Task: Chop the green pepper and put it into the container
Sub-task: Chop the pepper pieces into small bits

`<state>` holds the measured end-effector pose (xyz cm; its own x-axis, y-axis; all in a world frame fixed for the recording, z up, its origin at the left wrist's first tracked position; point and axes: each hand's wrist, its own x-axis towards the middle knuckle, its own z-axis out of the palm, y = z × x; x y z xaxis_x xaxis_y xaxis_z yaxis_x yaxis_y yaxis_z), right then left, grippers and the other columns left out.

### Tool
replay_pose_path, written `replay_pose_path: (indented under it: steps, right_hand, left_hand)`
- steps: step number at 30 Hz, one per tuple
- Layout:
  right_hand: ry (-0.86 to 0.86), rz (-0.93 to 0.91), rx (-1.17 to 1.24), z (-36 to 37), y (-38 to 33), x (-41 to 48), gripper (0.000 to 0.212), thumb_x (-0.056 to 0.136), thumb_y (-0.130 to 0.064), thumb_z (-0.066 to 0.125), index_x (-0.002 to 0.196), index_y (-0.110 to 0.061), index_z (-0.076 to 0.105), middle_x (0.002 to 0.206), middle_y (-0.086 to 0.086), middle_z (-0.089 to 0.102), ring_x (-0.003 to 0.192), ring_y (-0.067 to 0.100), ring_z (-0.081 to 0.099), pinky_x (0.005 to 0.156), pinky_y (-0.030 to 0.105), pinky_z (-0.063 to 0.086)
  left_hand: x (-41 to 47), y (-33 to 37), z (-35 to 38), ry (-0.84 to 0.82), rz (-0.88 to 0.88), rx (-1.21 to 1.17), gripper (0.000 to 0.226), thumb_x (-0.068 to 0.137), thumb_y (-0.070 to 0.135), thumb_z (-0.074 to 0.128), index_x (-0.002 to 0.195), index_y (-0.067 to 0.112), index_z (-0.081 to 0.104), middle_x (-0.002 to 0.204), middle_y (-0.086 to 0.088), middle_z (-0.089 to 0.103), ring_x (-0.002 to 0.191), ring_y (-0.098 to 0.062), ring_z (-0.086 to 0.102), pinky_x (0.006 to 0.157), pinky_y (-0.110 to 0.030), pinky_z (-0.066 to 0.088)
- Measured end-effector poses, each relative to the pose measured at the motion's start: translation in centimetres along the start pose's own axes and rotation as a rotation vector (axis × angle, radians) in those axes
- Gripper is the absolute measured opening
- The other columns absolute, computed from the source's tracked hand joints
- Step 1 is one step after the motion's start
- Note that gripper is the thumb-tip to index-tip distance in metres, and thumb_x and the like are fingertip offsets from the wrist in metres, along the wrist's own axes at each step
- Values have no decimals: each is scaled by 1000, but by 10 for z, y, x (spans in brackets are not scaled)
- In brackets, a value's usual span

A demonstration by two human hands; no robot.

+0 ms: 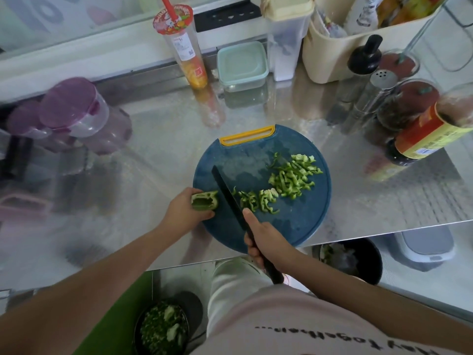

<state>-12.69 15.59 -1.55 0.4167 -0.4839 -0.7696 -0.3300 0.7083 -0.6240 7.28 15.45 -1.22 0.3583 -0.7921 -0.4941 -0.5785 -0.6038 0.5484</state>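
Green pepper, a hollow cut-open piece, is being held at the left edge of the round blue cutting board by the left hand, with its fingers curled round it. A black knife is being gripped at its handle by the right hand, with the forefinger being laid along the spine. The blade is being held just beside the pepper's cut end, with its tip pointed toward the far left of the board. Whether the edge is touching the board cannot be told. Chopped strips are being carried in a short row just right of the blade, and a larger heap of strips nearer the board's right edge. The board, its yellow handle turned toward the far edge, is being supported at the near edge of the steel counter. A lidded container with a pale green lid is being carried near the counter's far edge, well apart from the board, beside a tall cup with a red straw. Below the near edge, a dark bowl holding green pieces is being shown.
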Motion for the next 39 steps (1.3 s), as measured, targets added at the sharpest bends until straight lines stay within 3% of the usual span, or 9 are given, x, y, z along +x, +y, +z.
replay_pose_path:
  steps: [6,9,13,15,19,24,29,35,39]
  right_hand:
    - [140,59,63,-19,0,-3,62,90,-67,35,59,-13,39,45,1,35,34,15,31,38,20,27]
    - [215,-13,32,-20,-3,-1,60,91,-64,36,59,-13,38,45,1,35,34,14,33,38,20,29]
    - [183,-212,-392,-8,1,-2,59,94,-59,31,56,-15,40,52,2,42,48,15,40,52,27,36]
    - [161,-286,-573,-4,5,-5,57,95,-58,25,61,-15,43,57,3,44,54,17,43,58,28,36]
    - [203,-359,-739,-7,10,-2,64,93,-61,18,74,-10,51,65,7,50,66,25,49,67,33,42]
    - [193,-386,-755,-4,19,2,59,94,-60,24,58,-19,44,59,1,49,66,23,51,67,32,39]
    - [163,-377,-719,-4,21,5,59,96,-56,26,54,-17,41,55,0,46,65,23,52,72,35,42]
    - [149,-367,-663,-5,18,3,60,98,-52,29,50,-16,37,50,-1,41,52,14,43,65,29,34]
    - [138,-376,-653,-6,16,2,60,99,-50,30,48,-17,35,48,-3,39,49,8,39,65,28,33]
  left_hand:
    - [-12,2,9,70,52,-64,59,71,11,79,124,15,54,101,5,58,90,-11,54,69,-10,38]
    - [-17,7,13,84,79,-19,61,74,9,77,129,13,51,104,5,57,93,-11,52,77,-17,39]
    - [-23,18,18,21,92,27,63,75,11,75,133,10,49,115,-6,61,104,-23,58,87,-27,45]
    - [-24,20,19,12,100,23,55,74,16,76,125,11,55,110,-7,65,96,-25,63,86,-35,51]
    - [-25,20,18,35,116,13,37,73,28,77,105,19,60,91,3,66,85,-16,63,73,-25,51]
    - [-25,17,20,24,119,54,21,77,17,73,89,15,56,75,3,61,73,-17,61,57,-17,45]
    - [-24,17,22,-29,181,161,27,76,21,75,92,11,55,86,-8,62,78,-24,61,72,-36,53]
    - [-18,21,21,-71,212,387,41,82,33,68,108,3,56,103,-15,62,93,-28,59,79,-31,46]
    - [-15,22,20,-71,225,514,41,85,40,63,103,4,56,99,-14,63,88,-26,60,74,-29,44]
